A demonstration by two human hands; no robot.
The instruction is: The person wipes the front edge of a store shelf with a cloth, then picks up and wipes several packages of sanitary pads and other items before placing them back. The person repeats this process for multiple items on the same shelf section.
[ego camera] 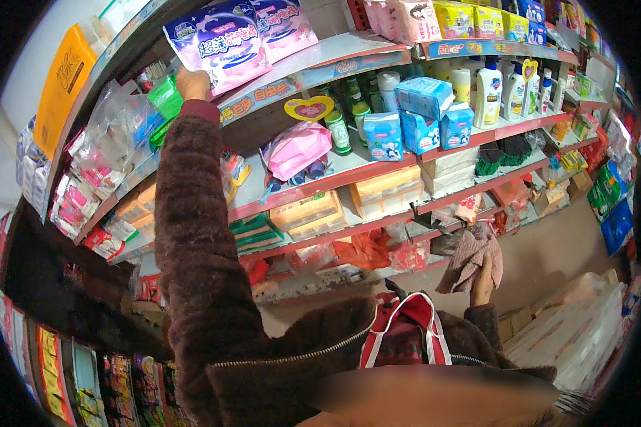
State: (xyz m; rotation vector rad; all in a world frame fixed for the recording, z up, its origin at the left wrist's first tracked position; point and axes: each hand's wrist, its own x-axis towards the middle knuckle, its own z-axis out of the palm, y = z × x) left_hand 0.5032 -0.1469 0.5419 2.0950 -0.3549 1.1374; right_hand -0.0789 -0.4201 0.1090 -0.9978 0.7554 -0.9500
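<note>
My left hand (193,85) reaches up to the upper shelf and grips the lower left edge of a purple-and-pink plastic package (219,45). Its fingers are mostly hidden. A second package (283,29) of similar design sits just to the right, partly behind the first. Bright green packaging (165,99) lies close to the left of this hand. Low on the right, my right hand (482,280) holds a bunched pinkish-brown cloth (467,259), which hangs in front of the lowest shelves.
Below the upper shelf (342,48), the middle shelf carries a pink pack (299,149), green bottles (339,131), blue-and-white packs (424,96) and pump bottles (489,93). Lower down are tissue packs (307,211). Plastic-wrapped goods (571,325) lie at the right. An orange bag (64,91) stands at upper left.
</note>
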